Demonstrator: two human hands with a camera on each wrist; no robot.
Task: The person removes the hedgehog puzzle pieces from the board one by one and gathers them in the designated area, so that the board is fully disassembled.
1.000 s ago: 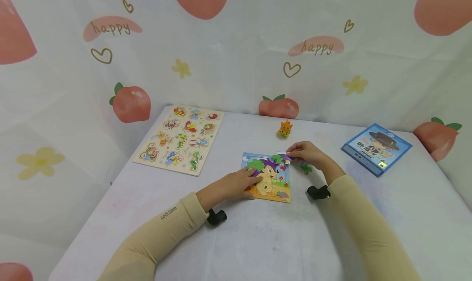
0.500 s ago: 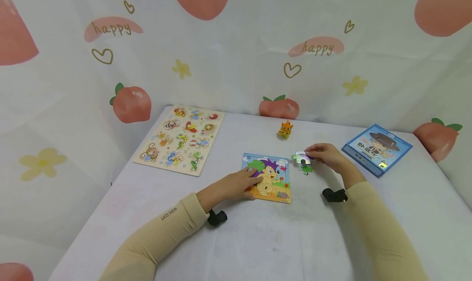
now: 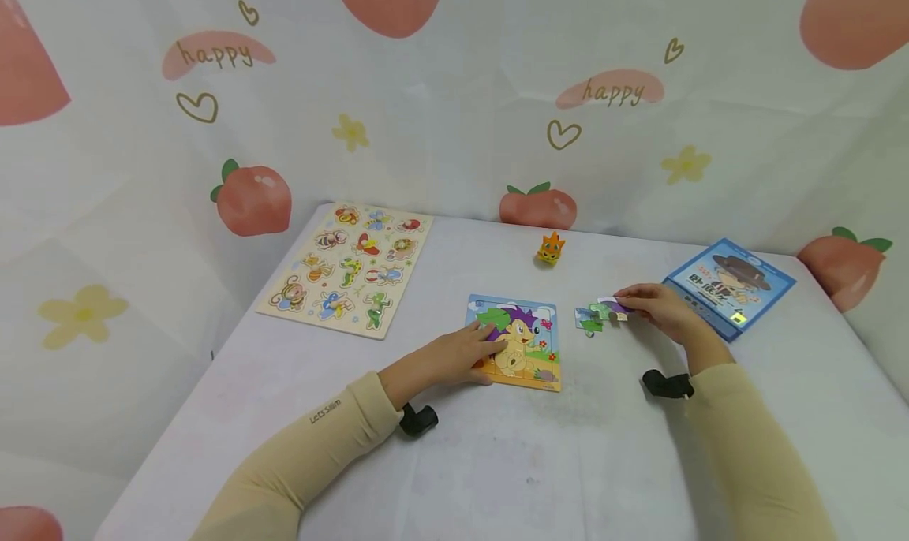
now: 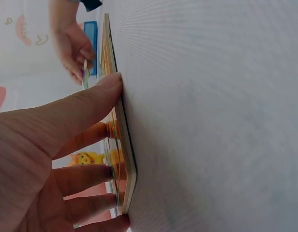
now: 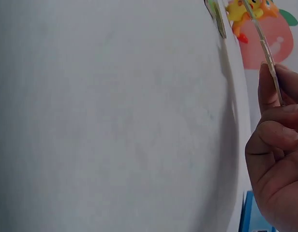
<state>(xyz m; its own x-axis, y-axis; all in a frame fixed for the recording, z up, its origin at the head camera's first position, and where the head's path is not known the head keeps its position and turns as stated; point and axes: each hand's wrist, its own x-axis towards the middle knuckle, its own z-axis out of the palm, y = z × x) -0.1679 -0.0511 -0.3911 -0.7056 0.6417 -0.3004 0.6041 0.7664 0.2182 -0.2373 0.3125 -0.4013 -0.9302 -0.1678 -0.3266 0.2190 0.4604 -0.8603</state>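
My left hand [image 3: 454, 356] rests on the left side of a hedgehog jigsaw puzzle [image 3: 527, 356], fingers spread over the picture. In the left wrist view its thumb [image 4: 103, 92] presses the board's near edge. To the right of the board, my right hand [image 3: 660, 312] pinches a purple and green puzzle piece [image 3: 615, 308] between thumb and fingers. The right wrist view shows that piece [image 5: 268, 55] edge-on, above the table. Another green and blue puzzle piece [image 3: 589, 320] lies on the table, partly covered by the held one. The board's upper right part shows plain blue.
A wooden insect peg puzzle [image 3: 348, 269] lies at the back left. Behind the hedgehog board stands an orange and yellow toy figure [image 3: 550, 248]. A blue box [image 3: 731, 285] lies at the right, close to the right hand. A printed cloth backdrop [image 3: 454, 91] rises behind the table.
My right hand has carried the puzzle piece from the board's upper right corner rightward to beside the loose piece, turning it over on the way. The left hand has stayed in place.
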